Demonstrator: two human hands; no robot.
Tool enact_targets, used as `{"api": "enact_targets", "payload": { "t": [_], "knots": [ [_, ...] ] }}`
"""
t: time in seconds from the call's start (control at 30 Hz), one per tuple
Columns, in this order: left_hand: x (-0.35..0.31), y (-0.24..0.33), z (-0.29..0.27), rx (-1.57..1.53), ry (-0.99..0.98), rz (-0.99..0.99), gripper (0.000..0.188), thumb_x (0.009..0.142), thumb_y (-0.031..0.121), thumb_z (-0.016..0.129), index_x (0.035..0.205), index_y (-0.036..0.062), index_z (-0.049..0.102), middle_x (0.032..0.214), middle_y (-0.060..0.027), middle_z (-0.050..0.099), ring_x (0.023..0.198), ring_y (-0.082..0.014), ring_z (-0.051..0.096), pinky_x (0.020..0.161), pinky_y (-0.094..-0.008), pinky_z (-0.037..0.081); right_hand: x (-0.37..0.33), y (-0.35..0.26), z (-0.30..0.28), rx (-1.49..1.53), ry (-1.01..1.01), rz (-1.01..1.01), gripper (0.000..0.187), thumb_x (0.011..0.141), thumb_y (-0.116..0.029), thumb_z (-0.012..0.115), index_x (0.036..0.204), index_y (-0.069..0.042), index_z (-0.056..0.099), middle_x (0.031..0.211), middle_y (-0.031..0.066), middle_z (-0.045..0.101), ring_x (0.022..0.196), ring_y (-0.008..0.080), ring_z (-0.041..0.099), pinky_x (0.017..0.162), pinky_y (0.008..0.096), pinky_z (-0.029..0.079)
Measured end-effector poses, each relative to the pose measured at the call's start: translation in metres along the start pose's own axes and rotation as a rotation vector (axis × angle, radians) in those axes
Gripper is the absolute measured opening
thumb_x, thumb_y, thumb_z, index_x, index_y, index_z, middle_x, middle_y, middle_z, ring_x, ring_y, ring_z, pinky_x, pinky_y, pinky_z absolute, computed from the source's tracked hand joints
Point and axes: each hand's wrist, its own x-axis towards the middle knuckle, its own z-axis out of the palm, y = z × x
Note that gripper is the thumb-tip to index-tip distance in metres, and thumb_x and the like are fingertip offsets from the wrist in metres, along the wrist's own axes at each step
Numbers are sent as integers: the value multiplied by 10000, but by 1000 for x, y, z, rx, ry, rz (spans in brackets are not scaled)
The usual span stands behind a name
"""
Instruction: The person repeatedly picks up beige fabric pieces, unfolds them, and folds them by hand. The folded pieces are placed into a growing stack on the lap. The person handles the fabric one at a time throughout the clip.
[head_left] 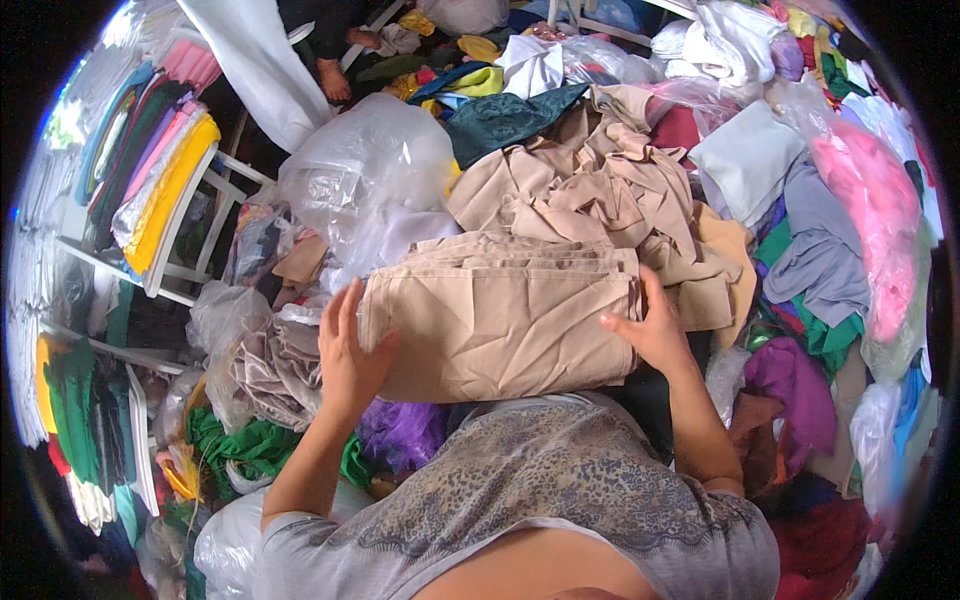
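A stack of folded beige cloth (505, 335) lies across my lap, its layered edges showing along the far side. At its left end my left hand (350, 355) grips the side, thumb resting on top. My right hand (652, 325) holds the right end the same way, thumb over the upper face and fingers along the edge. Just beyond the stack spreads a heap of loose, crumpled beige cloth (590, 190). Parts of the fingers are hidden behind the stack's ends.
White racks (185, 240) with folded coloured cloth (175, 190) stand at the left. A large clear plastic bag (365, 155) bulges beyond my left hand. Pink cloth in plastic (870, 200), grey cloth (820, 240) and purple cloth (790, 395) pile up on the right. Another person's foot (333, 80) shows at the far side.
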Motion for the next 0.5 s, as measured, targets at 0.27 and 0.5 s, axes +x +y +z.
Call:
{"api": "enact_targets", "payload": {
  "t": [0.27, 0.5],
  "knots": [
    [65, 103, 94, -12, -145, 452, 741, 897, 524, 638, 1487, 119, 442, 1473, -195, 478, 1398, -386, 412, 1158, -635, 208, 134, 44, -3, -30, 85, 181, 655, 823, -470, 782, 1266, -24, 597, 1119, 210, 678, 970, 293, 685, 834, 397, 532],
    [68, 93, 132, 73, -280, 454, 788, 908, 648, 549, 1502, 144, 425, 1441, -148, 520, 1387, -313, 441, 1157, -617, 210, 200, 84, 20, -255, -298, 52, 289, 819, -255, 786, 989, -35, 707, 870, 98, 723, 778, 204, 664, 701, 354, 521]
  ]
}}
